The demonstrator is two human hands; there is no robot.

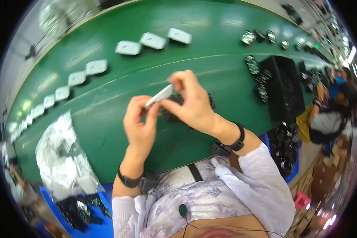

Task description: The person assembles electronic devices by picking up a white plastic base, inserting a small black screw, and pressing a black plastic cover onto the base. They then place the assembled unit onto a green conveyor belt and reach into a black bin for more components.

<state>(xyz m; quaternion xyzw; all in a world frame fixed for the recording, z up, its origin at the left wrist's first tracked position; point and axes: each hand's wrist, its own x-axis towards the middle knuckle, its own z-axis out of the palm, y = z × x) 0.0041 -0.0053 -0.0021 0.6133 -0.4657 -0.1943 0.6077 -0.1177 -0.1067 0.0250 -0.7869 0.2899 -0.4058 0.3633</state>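
A flat white plastic casing is tilted up on its edge between my two hands, above the green bench. My left hand pinches its lower left end with thumb and fingers. At its other end, my right hand grips with curled fingers on top and the thumb along the near side. Below and behind my right hand lies a pile of small dark parts, partly hidden by that hand.
White casings line the green bench. At left lies a clear plastic bag of white pieces, above a blue bin. Rightward are circuit boards, a black box and another blue bin. A person works at far right.
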